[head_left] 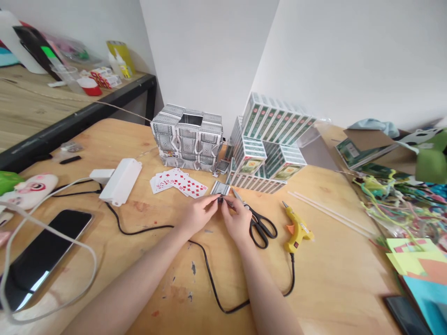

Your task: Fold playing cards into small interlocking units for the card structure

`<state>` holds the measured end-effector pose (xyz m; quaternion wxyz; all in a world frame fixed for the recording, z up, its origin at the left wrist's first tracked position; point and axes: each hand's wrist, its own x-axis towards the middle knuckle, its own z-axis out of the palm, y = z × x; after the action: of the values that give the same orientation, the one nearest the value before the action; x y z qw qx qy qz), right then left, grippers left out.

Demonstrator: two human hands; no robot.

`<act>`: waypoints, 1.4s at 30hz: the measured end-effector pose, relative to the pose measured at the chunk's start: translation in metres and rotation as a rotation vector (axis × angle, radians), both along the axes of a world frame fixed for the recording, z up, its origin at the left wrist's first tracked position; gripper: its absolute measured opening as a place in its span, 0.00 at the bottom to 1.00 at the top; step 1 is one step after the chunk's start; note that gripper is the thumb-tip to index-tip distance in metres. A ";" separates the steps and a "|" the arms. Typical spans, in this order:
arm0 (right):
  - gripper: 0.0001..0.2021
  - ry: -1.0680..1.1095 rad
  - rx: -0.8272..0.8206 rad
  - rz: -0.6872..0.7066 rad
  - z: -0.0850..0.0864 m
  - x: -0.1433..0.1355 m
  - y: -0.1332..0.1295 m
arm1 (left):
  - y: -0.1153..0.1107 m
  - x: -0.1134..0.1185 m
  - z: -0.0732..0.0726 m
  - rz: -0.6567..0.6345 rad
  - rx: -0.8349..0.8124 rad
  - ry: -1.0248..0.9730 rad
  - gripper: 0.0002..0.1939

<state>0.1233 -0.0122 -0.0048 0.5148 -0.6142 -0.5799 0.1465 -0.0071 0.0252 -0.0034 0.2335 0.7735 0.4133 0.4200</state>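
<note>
My left hand [199, 214] and my right hand [237, 220] meet at the middle of the table, fingertips pinched around a small dark piece [220, 199] too small to make out. Just beyond them lies a grey patterned card [220, 187]. Fanned playing cards with red diamonds [191, 185] rest face up to the left. Black-handled scissors [260, 225] lie beside my right hand, their blades partly hidden by it. Farther right is a yellow glue gun [296, 230]. Behind the cards stands a box-like structure of folded grey cards [190, 142].
Stacked card boxes [272, 123] stand at the back right. Two glue sticks [330, 213] lie near the glue gun. At left are a white power strip [121, 181], a phone [45, 256] and loose cables. Coloured papers [419, 265] and craft strands fill the right edge.
</note>
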 end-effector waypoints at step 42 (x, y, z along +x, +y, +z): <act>0.14 0.016 -0.076 -0.020 -0.009 0.004 0.007 | 0.003 0.003 -0.013 0.024 -0.137 -0.164 0.14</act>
<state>0.1271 -0.0057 -0.0134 0.4972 -0.6379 -0.5636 0.1680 -0.0040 0.0283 -0.0169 0.3136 0.7139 0.4297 0.4554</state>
